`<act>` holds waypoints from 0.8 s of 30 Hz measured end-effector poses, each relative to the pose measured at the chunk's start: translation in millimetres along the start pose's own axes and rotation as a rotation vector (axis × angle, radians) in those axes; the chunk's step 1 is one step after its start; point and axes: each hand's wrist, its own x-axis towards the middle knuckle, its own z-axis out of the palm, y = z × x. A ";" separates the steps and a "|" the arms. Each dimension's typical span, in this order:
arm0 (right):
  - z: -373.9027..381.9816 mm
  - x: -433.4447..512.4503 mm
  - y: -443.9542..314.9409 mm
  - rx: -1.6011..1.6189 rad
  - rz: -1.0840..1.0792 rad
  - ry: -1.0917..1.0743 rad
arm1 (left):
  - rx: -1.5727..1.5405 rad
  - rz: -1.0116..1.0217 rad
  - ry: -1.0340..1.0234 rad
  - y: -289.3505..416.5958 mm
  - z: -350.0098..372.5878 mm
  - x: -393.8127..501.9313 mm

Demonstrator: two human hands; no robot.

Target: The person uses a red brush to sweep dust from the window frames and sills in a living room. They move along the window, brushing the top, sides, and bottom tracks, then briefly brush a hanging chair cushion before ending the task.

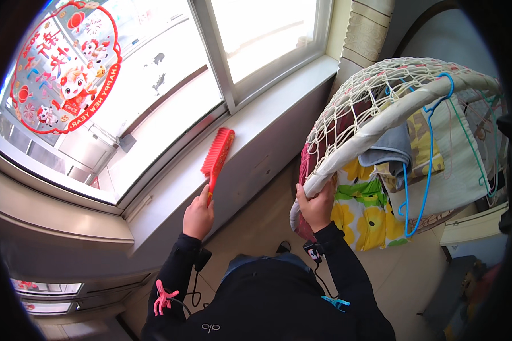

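My left hand point(199, 216) grips the handle of a red bench brush point(216, 154). The brush's bristles point left, over the white windowsill point(277, 106). With my right hand point(318, 204) I hold the wrapped rim of a white net hanging chair point(367, 128). Inside the chair lies a yellow, green and white flowered cushion point(360, 213). Blue clothes hangers point(430, 140) hook over the rim. A grey cloth point(388, 145), a yellow patterned cloth point(426, 149) and a white cloth point(443, 179) hang within the chair's opening.
A sliding window point(226, 64) with a red festive sticker point(66, 68) stands behind the sill. A beige curtain point(369, 32) hangs at the window's right end. Tiled floor point(256, 226) lies below. Cream furniture point(473, 226) and a grey item point(448, 290) stand at right.
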 end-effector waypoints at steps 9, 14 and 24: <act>-10.8 10.5 13.9 0.018 -0.059 -0.104 | -0.092 0.049 -0.122 79.7 57.4 132.2; -11.4 10.6 17.2 0.013 -0.029 -0.132 | -0.145 0.131 -0.195 123.5 98.8 213.2; -15.7 0.0 20.1 -0.118 0.091 -0.144 | -0.372 0.342 -0.188 185.4 97.9 316.4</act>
